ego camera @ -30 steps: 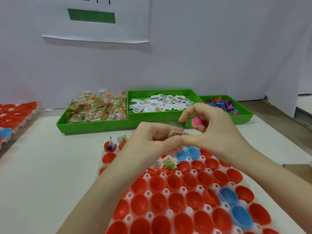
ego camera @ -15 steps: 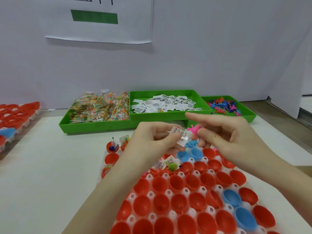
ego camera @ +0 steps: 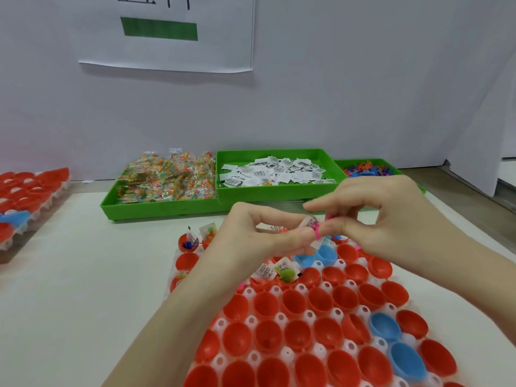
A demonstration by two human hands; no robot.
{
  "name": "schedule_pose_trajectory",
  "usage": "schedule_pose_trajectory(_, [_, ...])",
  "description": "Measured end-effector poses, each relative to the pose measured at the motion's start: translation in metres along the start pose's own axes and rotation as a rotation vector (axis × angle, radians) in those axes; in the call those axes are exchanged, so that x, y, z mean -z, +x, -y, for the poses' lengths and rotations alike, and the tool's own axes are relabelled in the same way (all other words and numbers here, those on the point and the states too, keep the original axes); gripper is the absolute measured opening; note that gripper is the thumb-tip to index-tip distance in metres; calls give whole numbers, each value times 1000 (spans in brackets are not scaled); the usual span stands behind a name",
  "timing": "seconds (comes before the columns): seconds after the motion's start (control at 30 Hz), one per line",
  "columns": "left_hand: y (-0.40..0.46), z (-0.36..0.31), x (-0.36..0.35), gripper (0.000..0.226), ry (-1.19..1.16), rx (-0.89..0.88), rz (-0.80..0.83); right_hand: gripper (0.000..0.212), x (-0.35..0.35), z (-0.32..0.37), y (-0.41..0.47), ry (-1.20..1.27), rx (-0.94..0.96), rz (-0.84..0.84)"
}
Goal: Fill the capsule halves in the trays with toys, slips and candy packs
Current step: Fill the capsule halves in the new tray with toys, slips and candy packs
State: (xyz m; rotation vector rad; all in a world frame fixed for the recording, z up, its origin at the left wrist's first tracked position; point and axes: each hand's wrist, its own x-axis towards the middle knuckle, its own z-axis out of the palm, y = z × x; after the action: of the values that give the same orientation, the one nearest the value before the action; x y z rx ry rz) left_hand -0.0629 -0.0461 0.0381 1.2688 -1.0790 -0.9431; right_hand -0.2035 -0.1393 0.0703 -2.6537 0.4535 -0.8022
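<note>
- Left hand (ego camera: 262, 236): raised over the far end of the capsule tray (ego camera: 304, 317), thumb and forefinger pinching a printed paper slip (ego camera: 307, 222); the other fingers are curled under.
- Right hand (ego camera: 382, 219): just beside the left, fingertips meeting it at the slip. Thumb and middle fingers pinch a small pink toy (ego camera: 317, 229), which touches the slip; the forefinger is extended toward the left.
- Both forearms enter from the near edge and converge over the tray; the wrists sit well above the capsule halves.
- Slip and toy are held in the air, directly above the blue capsule halves (ego camera: 325, 254) in the far rows.
- Tray: mostly red capsule halves (ego camera: 293, 303), open side up. Near the left hand, one half holds a green toy (ego camera: 286, 274) with slips; at the far left corner one half holds a blue toy with a slip (ego camera: 187, 243).
- Beyond the hands on the worktop (ego camera: 69, 275): three green bins, with candy packs (ego camera: 167, 180) on the left, slips (ego camera: 273, 171) in the middle, coloured toys (ego camera: 368, 169) on the right.
- Second tray of red halves (ego camera: 25, 191) at the left edge.
</note>
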Motion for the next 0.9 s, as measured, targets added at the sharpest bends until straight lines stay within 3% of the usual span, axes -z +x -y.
schedule_pose_trajectory(0.1, [1, 3, -1, 27, 18, -22, -24, 18, -6, -4, 2, -23, -5, 34])
schedule_pose_trajectory(0.23, [3, 9, -4, 21, 60, 10, -75, 18, -9, -13, -2, 396, -226, 108])
schedule_pose_trajectory(0.3, [5, 10, -3, 30, 115, 61, -105, 13, -10, -22, -5, 492, -303, 117])
schedule_pose_trajectory(0.37, [7, 9, 4, 35, 259, 65, -151, 12, -14, -30, -7, 409, -345, 166])
schedule_pose_trajectory(0.53, [3, -4, 52, 6, 401, -99, -401, 8, -37, -39, -15, 123, -346, 320])
schedule_pose_trajectory(0.73, [40, 20, 120, 18, 706, -19, -681, 13, -45, -41, -14, 64, -349, 302])
schedule_pose_trajectory(0.9, [68, 35, 155, 34, 1146, 175, -615, 24, -46, -39, -9, 51, -354, 390])
